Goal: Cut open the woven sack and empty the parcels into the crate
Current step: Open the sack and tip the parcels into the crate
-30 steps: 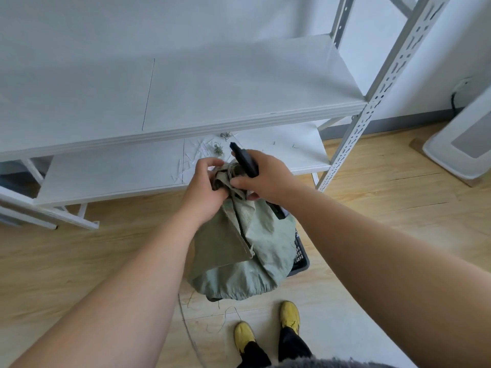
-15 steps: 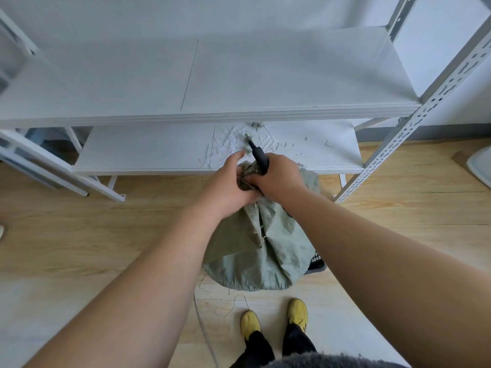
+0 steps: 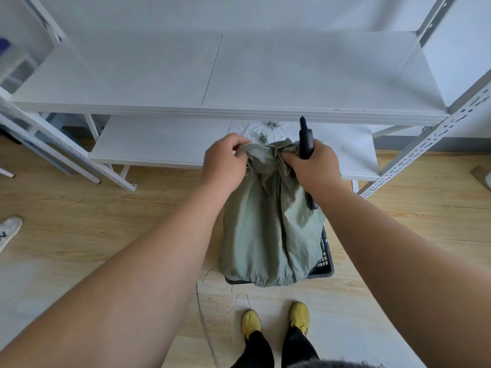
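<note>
- Nearest me, the person stood in yellow shoes (image 3: 276,321) on the wooden floor (image 3: 79,235), with loose threads (image 3: 231,304) lying just ahead of the toes.
- Beyond the shoes, the dark crate (image 3: 325,258) sat on the floor, mostly hidden under the hanging green woven sack (image 3: 268,235). Whether any parcels lay in it, I could not tell.
- The sack hung over the crate with its gathered end downward. It looked slack rather than bulging, so I judged it was being emptied or was nearly empty, though no parcel showed.
- The left hand (image 3: 225,163) was clenched on a bunch of the sack's upper edge.
- The right hand (image 3: 312,166) gripped the other side of that edge and also held a dark cutter (image 3: 305,139), its tip pointing up and away from the cloth.
- Farther off, snipped bits (image 3: 265,134) lay on the lower shelf (image 3: 164,144) of the white rack (image 3: 239,75), suggesting that the cutting was done. Shaking out and checking the crate seemed to be what remained.
</note>
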A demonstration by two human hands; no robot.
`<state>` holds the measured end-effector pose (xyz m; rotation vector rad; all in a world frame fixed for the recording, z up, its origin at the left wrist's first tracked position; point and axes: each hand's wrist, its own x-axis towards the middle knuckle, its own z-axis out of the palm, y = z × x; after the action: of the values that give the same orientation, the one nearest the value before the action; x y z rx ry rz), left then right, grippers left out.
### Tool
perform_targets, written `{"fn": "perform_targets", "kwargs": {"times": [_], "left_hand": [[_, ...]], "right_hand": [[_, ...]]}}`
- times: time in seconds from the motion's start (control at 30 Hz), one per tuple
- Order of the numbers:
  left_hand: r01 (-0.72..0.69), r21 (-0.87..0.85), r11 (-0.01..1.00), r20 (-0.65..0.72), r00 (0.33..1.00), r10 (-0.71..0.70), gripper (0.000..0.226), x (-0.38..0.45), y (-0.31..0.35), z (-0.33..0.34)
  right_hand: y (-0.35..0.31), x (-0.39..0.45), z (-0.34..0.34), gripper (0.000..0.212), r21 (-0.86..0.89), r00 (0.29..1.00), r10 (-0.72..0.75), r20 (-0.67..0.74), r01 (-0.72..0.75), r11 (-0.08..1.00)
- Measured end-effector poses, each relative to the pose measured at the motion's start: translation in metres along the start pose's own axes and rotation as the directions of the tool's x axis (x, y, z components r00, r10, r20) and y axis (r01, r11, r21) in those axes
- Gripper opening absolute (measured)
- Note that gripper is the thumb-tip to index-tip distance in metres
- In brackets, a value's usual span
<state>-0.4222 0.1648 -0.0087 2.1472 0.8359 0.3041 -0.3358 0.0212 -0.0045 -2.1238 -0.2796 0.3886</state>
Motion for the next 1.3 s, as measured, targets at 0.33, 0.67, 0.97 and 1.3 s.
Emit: {"fn": "perform_targets", "kwargs": {"times": [0.33,0.67,0.97,1.3], "left_hand": [[-0.005,-0.151,0.989,0.2,0.979,0.035,0.027,0.014,0.016,0.012],[-0.006,0.008,1.0,0.24,0.971,0.003,0.016,0.004,0.02,0.037],[0.439,-0.353,0.826,0.207,0.898,-0.389,0.006,0.013,0.025,0.034],[0.407,-0.419,0.812,0.166,0.913,-0.373,0.025,0.013,-0.008,0.014]], "right_hand": [[0.002,0.007,-0.023,0.019,0.062,0.999,0.002,-0.054,0.001,0.998],[0.006,0.012,-0.027,0.02,0.148,0.996,-0.037,0.081,0.025,0.989],[0.02,-0.011,0.0,0.043,0.09,0.993,0.05,0.105,-0.06,0.994],[0.036,0.01,-0.014,0.033,-0.119,0.993,0.112,0.032,-0.107,0.987]]}}
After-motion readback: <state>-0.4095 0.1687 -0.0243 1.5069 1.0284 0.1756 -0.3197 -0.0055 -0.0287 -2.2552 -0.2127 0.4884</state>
